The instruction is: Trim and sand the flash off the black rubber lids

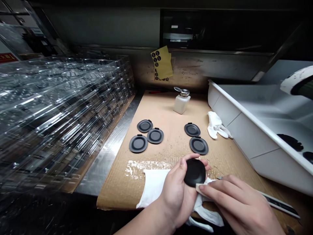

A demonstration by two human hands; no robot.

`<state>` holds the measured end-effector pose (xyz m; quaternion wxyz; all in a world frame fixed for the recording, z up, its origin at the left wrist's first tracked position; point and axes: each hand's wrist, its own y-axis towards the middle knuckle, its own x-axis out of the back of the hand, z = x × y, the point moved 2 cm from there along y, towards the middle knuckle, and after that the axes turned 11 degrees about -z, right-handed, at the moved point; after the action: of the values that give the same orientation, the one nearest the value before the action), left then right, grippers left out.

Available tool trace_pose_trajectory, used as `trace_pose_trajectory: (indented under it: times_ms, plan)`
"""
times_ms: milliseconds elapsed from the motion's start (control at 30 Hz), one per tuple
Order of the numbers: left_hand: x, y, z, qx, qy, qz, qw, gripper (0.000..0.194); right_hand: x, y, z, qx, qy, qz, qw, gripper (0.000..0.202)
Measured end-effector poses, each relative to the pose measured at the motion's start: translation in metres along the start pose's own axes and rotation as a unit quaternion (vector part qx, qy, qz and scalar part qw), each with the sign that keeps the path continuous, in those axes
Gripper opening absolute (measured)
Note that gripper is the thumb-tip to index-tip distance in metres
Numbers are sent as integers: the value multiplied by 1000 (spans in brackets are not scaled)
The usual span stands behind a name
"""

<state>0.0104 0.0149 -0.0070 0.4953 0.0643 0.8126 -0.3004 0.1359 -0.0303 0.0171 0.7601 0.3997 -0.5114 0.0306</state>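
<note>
My left hand (178, 192) is closed around the edge of a round black lid (195, 172), its smooth dark face turned up. My right hand (241, 205) pinches a small off-white pad (201, 190), which touches the lid's lower edge; whether it is cloth or something firmer I cannot tell. Below both hands lie a white cloth (154, 186) and a crumpled white glove (207, 215), partly hidden by them. Three matching black lids with small tabs, one of them the nearest left lid (138, 144), rest on the cardboard. Two more, including the nearer right lid (199, 145), lie beyond my left hand.
A pump bottle (181, 103) with its cap flipped up stands farther back on the cardboard (168, 114). Stacked clear plastic trays (73, 107) fill the left. On the right are a white bin (244, 130), another glove (216, 124) and a utility knife (278, 204). Yellow sticker sheets (164, 65) hang behind.
</note>
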Motion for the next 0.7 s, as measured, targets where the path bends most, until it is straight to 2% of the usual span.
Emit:
trace_pose_trajectory:
  times_ms: [100, 200, 333, 400, 533, 633, 700]
  plan:
    - [1, -1, 0, 15, -6, 2, 1000, 40, -9, 16, 7, -23, 23, -31, 999, 27]
    - [-1, -3, -1, 22, -16, 17, 999, 47, -20, 33, 5, -84, 33, -88, 992, 30]
    - [-2, -4, -1, 24, -16, 24, 999, 47, -26, 40, 0, -125, 13, -118, 985, 30]
    - [-1, -4, -1, 24, -12, 22, 999, 47, -26, 36, 4, -122, 23, -99, 987, 29]
    - [2, -2, 0, 25, -1, 1, 1000, 47, -15, 21, 16, -54, 29, -32, 998, 31]
    - [2, -1, 1, 21, -5, -13, 1000, 49, -1, 7, 7, -26, 3, 22, 999, 29]
    - [2, 0, 2, 18, -12, -8, 1000, 47, 7, 2, -4, -57, -19, 8, 998, 26]
